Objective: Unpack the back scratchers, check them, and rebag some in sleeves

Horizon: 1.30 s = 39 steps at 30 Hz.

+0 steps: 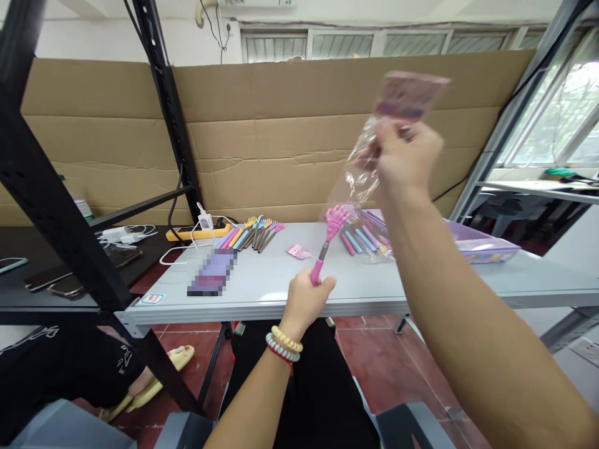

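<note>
- Left hand (306,300): closed round the grip of a pink scratcher (322,251), hand-shaped head tilted up, just above the near part of the surface (262,284).
- Right hand (408,149): raised well above the surface, fingers pinching a clear bag (362,174) by its top, near a pink card (409,93); blurry, exact finger placement can't be told.
- Bag's lower end hangs by the scratcher head; can't tell if inside, touching or just behind.
- Around: fanned row of scratchers (255,234) to the left, small pink packet (298,251) in the middle, wrapped scratchers (367,240) and purple bin (486,244) to the right.
- Risk: scratcher's splayed fingers could snag thin film; a hard right-hand pull would then tear it.
- Risk: slim metal neck looks telescopic, might slide if tugged from the head.
- Risk: loose left grip, scratcher tips or drops.
- Risk: swinging bag low could brush the packet or wrapped scratchers out of place.
</note>
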{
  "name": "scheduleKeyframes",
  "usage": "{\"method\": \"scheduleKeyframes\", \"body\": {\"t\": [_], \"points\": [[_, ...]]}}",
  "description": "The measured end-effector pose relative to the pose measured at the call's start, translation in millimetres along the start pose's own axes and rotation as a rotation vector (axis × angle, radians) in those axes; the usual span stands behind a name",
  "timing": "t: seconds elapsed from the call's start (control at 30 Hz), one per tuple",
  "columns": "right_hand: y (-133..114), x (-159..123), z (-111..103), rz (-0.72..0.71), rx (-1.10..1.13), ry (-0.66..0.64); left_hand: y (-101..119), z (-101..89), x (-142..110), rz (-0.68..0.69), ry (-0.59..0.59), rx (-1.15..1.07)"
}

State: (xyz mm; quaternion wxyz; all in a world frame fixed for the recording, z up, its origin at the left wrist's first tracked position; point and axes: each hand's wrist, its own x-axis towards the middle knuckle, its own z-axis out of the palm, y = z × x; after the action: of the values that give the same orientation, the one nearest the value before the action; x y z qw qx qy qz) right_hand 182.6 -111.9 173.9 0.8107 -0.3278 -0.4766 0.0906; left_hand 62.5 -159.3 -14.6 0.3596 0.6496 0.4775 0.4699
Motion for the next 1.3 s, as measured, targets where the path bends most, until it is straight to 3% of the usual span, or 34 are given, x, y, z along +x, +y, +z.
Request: {"method": "scheduleKeyframes", "body": {"t": [0.13,0.2,0.27,0.33,0.4,0.47,0.53,0.6,0.67,0.83,0.93,1.1,1.2,1.3], "points": [[-15.7,43.4,-32.5,-0.106,0.056,0.234,-17.1,-49.7,-16.0,0.013,0.013,0.215],[-12.3,51.1,-51.4,-0.121,0.022,0.295,-27.5,-81.9,-20.0,-0.086,0.166,0.254],[-2.1,41.7,-64.4,-0.098,0.02,0.303,-33.0,-107.9,-19.0,-0.176,0.372,0.224],[10.9,14.6,-67.4,-0.028,0.027,0.188,-28.6,-119.7,-13.8,-0.193,0.407,0.023],[23.0,-26.1,-60.5,0.106,0.021,-0.015,-14.3,-115.0,-7.3,-0.163,0.292,-0.274],[31.7,-72.6,-48.0,0.239,0.068,-0.21,3.8,-98.1,-2.2,-0.125,0.104,-0.522],[36.6,-115.8,-35.8,0.349,0.13,-0.325,17.6,-77.0,0.1,-0.095,-0.08,-0.663],[39.8,-148.9,-28.6,0.424,0.179,-0.373,21.8,-59.6,-0.5,-0.08,-0.128,-0.758],[44.1,-169.1,-28.0,0.467,0.192,-0.4,16.7,-50.2,-3.2,-0.066,-0.058,-0.822],[65.2,-176.6,-44.4,0.468,0.047,-0.653,-6.1,-54.5,-11.4,-0.07,0.13,-0.764],[75.1,-169.2,-53.6,0.425,-0.086,-0.726,-11.8,-59.1,-14.7,-0.102,0.105,-0.698],[80.0,-162.0,-60.0,0.376,-0.07,-0.737,-14.4,-56.5,-21.3,-0.154,0.064,-0.672],[82.5,-161.5,-62.0,0.189,-0.175,-0.721,-16.0,-53.3,-24.0,-0.157,0.061,-0.701],[83.8,-159.8,-64.4,-0.093,-0.253,-0.803,-17.4,-51.5,-24.1,-0.147,0.056,-0.726]]}}
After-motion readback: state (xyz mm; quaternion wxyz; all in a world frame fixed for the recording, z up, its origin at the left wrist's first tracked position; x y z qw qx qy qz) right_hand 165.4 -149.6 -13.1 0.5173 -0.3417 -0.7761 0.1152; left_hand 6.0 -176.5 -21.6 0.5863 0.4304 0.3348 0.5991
